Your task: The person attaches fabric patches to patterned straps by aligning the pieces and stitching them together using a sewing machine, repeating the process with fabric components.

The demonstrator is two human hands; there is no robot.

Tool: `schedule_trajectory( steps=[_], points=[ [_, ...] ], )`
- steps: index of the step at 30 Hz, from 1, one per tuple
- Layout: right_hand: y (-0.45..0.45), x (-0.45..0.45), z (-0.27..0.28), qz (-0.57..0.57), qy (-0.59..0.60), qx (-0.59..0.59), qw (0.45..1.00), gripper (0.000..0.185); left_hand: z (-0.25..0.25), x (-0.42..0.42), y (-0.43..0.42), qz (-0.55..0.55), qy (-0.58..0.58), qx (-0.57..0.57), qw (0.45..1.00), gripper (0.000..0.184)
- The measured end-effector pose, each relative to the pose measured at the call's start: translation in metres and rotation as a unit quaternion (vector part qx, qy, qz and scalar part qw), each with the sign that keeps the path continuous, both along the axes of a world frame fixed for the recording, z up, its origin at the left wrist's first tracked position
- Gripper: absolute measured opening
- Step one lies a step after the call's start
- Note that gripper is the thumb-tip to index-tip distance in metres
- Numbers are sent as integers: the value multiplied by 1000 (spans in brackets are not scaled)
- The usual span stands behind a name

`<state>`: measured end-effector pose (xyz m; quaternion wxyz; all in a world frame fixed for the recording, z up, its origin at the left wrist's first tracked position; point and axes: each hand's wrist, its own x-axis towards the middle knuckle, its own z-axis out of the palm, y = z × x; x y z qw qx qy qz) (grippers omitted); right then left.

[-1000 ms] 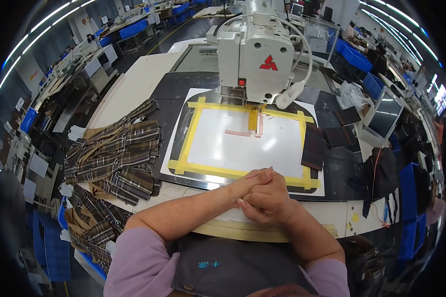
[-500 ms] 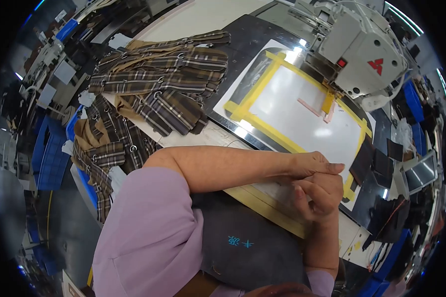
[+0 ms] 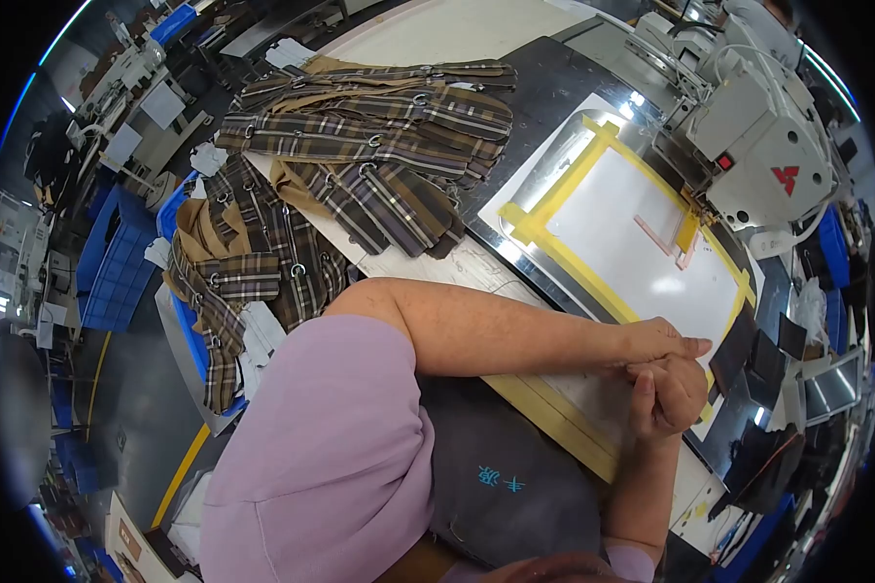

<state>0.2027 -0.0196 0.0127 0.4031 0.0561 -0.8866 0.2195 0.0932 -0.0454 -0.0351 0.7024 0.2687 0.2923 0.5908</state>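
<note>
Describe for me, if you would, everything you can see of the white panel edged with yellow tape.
The white panel is a flat, smooth, glossy sheet, perhaps plastic, with a bright reflection on it. Yellow tape borders it in strips. Pinkish strips mark an angled outline towards its far side, beside a yellow piece under the machine head. It appears to lie on a shiny plate. The clasped hands hide part of its near edge; contact cannot be told.
</note>
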Motion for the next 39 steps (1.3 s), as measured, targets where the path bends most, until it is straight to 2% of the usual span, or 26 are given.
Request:
schedule_trajectory(
  steps=[3,4,5,7,8,9,10,11,12,14,16,18,19,21,24,27,30,33,35,36,39],
  points=[
    [7,-2,-6,-50,11,14,999,6,11,-12,3,36,33,-22,999,48],
    [8,-6,-7,-69,21,27,997,4,22,-24,-2,80,48,32,995,40],
    [10,-8,-6,-89,32,40,995,3,37,-31,-2,156,121,43,979,31],
    [10,-12,-5,-99,-15,71,992,5,53,-63,-6,236,213,153,936,21],
    [8,-16,-7,-97,-28,71,992,6,60,-89,-10,282,336,183,880,21],
    [6,-19,-9,-95,-40,71,992,7,78,-115,-25,316,434,165,827,22],
    [6,-22,-9,-93,-55,84,991,10,82,-145,-30,369,510,184,755,23],
    [6,-23,-10,-88,-63,90,990,10,89,-175,-41,411,624,113,656,25],
    [6,-24,-12,-83,-71,95,989,10,81,-218,-44,428,684,116,579,29],
    [7,-26,-12,-83,-94,98,987,9,72,-288,-61,420,686,-43,592,35],
    [9,-26,-14,-84,-99,81,988,7,39,-389,-78,391,773,-115,486,46],
    [11,-27,-15,-83,-102,67,989,6,31,-431,-102,324,823,-250,395,66],
    [12,-28,-16,-80,-104,61,989,6,28,-437,-110,318,821,-285,378,79],
    [13,-31,-16,-70,-106,56,990,5,14,-458,-121,259,813,-258,452,94],
    [14,-32,-15,-62,-115,41,991,5,8,-468,-118,243,789,-202,527,99],
    [15,-31,-17,-62,-124,12,990,4,8,-465,-107,242,806,-253,476,86],
    [16,-31,-19,-59,-116,9,991,4,3,-479,-98,236,763,-195,569,70],
    [17,-29,-19,-62,-120,-2,991,4,-7,-476,-96,306,766,-133,550,50],
    [18,-27,-19,-61,-124,-6,990,4,-6,-465,-95,409,757,-104,499,35],
    [18,-26,-20,-62,-126,-8,990,4,-2,-454,-96,458,748,-90,471,28],
    [18,-27,-21,-62,-123,-29,990,4,31,-400,-93,555,765,-39,323,16]
  ],
)
